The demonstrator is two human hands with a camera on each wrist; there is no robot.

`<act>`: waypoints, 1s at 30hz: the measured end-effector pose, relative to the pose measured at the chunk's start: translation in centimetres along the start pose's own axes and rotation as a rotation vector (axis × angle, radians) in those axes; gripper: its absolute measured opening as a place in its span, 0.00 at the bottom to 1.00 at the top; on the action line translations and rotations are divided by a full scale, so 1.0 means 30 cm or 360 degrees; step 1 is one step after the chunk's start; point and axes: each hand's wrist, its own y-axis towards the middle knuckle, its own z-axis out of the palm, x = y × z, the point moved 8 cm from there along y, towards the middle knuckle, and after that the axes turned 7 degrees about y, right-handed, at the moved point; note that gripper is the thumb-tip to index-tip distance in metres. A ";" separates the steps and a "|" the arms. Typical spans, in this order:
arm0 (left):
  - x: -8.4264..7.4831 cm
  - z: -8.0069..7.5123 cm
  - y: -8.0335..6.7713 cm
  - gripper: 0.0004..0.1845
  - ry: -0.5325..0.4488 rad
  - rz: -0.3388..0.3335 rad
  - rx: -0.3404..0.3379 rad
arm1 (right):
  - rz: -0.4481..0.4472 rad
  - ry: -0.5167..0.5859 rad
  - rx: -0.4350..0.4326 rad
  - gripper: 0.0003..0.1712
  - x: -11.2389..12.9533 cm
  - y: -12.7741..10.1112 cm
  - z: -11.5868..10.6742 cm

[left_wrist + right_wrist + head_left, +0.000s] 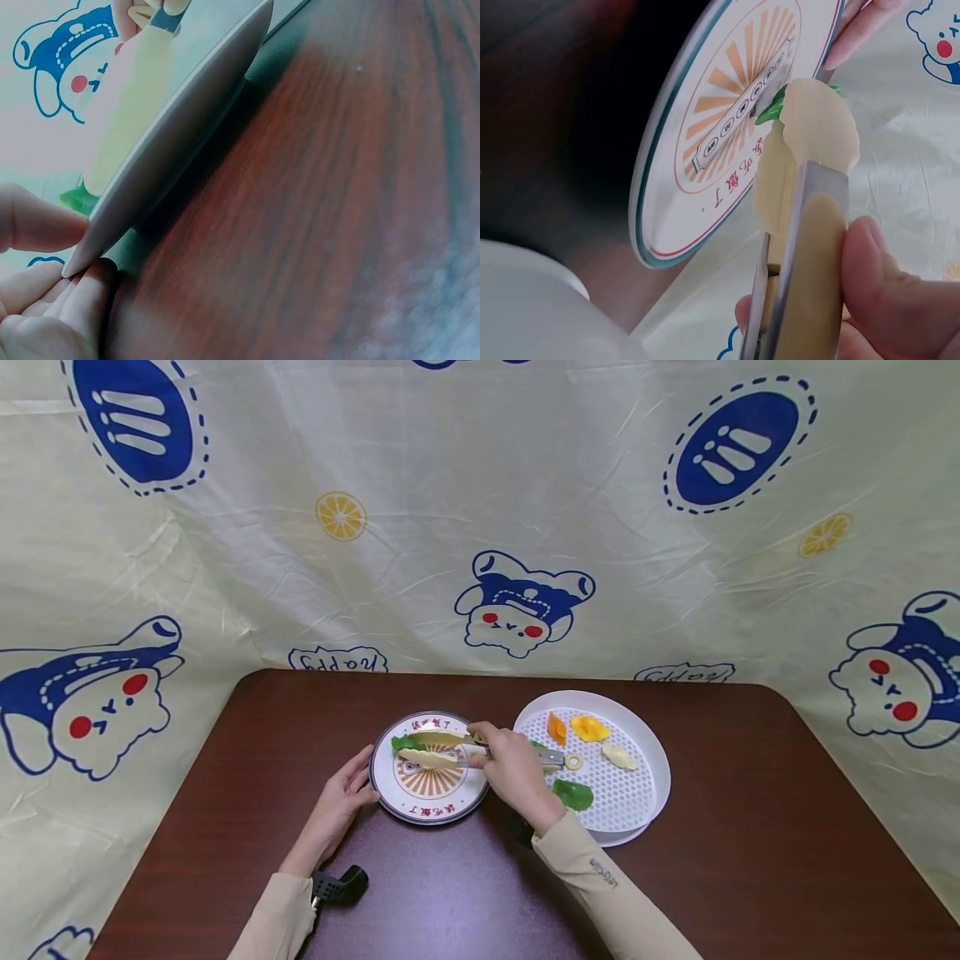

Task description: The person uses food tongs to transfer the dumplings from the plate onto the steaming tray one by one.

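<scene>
Right hand point(516, 770) grips metal tongs with cream tips point(442, 750), long axis left-right, tips pointing left over round printed plate point(427, 797) on dark wooden surface point(735, 877). Tips pinch green leaf piece point(407, 743). Left hand point(341, 795), fingers straight, touches plate's left rim. White perforated tray point(645, 760) just right.

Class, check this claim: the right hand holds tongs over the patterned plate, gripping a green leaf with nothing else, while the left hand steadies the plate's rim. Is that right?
One detail is wrong. The tongs in the right hand grip a pale yellow slice, not a leaf alone; a green leaf only peeks from behind it, as the right wrist view shows. The left hand does touch the rim of the patterned plate.
</scene>
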 end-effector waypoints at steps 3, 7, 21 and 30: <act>0.002 -0.002 0.001 0.41 0.0006 -0.0006 -0.0008 | -0.0013 0.0001 -0.0059 0.21 0.004 -0.009 -0.021; 0.002 -0.002 0.001 0.41 0.0011 -0.0001 -0.0010 | -0.0035 0.0018 -0.0108 0.21 0.004 -0.028 -0.052; 0.003 -0.003 0.000 0.41 0.0035 -0.0014 -0.0012 | 0.0018 0.0034 -0.0232 0.24 -0.055 -0.123 -0.197; 0.004 -0.002 0.000 0.40 0.0034 -0.0019 -0.0017 | 0.0043 0.0017 -0.0291 0.25 -0.102 -0.201 -0.297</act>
